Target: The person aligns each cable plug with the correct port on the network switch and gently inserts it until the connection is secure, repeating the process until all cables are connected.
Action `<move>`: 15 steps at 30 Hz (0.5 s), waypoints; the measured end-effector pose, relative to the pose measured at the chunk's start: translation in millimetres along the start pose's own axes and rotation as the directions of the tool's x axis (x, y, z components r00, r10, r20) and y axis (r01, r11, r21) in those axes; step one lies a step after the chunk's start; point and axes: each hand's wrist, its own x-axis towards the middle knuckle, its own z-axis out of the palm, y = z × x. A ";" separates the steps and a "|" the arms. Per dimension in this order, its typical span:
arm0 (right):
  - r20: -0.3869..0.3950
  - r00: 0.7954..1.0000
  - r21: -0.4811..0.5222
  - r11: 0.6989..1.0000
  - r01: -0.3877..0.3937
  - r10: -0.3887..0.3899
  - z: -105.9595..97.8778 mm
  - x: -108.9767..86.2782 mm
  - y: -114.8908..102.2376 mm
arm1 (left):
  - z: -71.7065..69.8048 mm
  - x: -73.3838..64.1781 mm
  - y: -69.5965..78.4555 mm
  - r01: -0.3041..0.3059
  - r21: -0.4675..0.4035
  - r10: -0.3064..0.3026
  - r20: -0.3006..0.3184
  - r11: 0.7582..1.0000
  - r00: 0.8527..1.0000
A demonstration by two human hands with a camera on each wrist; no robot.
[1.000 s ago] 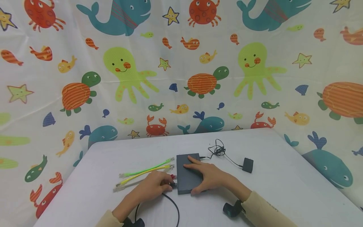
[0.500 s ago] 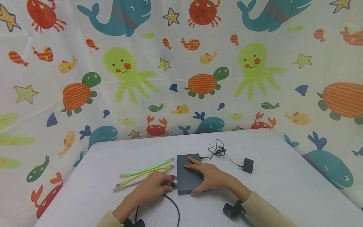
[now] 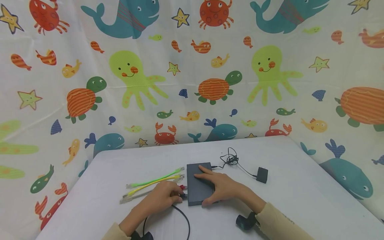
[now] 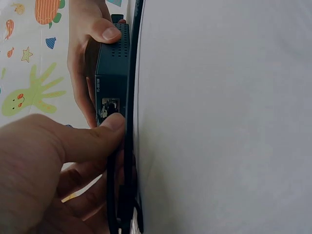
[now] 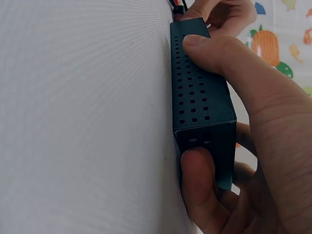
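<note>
A person in beige sleeves (image 3: 282, 220) works at a white worktop (image 3: 300, 186), both hands on a dark network switch (image 3: 198, 191) lying flat midway between the left and right edges, its long sides running toward the far edge. The left hand (image 3: 163, 196) has its grip closed on a black plug (image 3: 183, 196) — pinched between thumb and fingers at the switch's left side, beside a metal-framed port (image 4: 111, 103); whether the plug is seated cannot be told. The right hand (image 3: 220, 186) grips the switch itself, thumb against the vent holes (image 5: 192, 92) in the near side, a finger on the right side and others spread over the top. A red plug (image 3: 182, 187) shows just beyond the left fingers, while a black cable (image 3: 184, 215) loops below that hand toward the near edge. Toward the worktop's left edge lie a green patch cable (image 3: 156, 180), a yellow patch cable (image 3: 151, 184) and a grey patch cable (image 3: 135, 197), the last partly hidden. On the right — plugged in near the switch's far right corner — a thin tangled cord (image 3: 232, 159) leads to a black power adapter (image 3: 262, 175). A sea-creature curtain (image 3: 180, 110) hangs behind the far edge.
</note>
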 end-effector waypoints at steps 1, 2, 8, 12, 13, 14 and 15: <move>0.001 1.000 -0.001 1.000 -0.001 0.001 0.2 -0.1 0.1 | 0.2 0.0 -0.4 -0.004 -0.001 0.004 0.000 1.000 1.000; 0.002 1.000 -0.001 1.000 -0.003 0.003 0.5 -0.1 0.2 | 0.6 0.2 -1.0 -0.008 -0.004 0.008 0.001 1.000 1.000; 0.000 1.000 0.003 1.000 -0.014 0.014 0.9 0.1 0.4 | 1.3 0.4 -2.3 -0.025 -0.002 0.025 -0.008 1.000 1.000; 0.000 1.000 0.001 1.000 -0.021 0.021 0.9 0.8 0.4 | 0.9 0.3 -1.2 -0.025 0.022 0.025 -0.019 0.999 0.999; 0.001 1.000 0.004 1.000 -0.021 0.021 0.7 0.7 0.2 | 0.8 0.3 -0.6 -0.026 0.028 0.027 -0.019 0.999 0.999; 0.001 1.000 0.005 1.000 -0.021 0.021 0.7 0.7 0.2 | 0.8 0.3 -0.2 -0.027 0.033 0.027 -0.017 0.999 0.999; 0.002 1.000 0.004 1.000 -0.021 0.021 0.8 0.6 0.4 | 0.6 0.4 0.4 -0.026 0.037 0.027 -0.014 0.999 1.000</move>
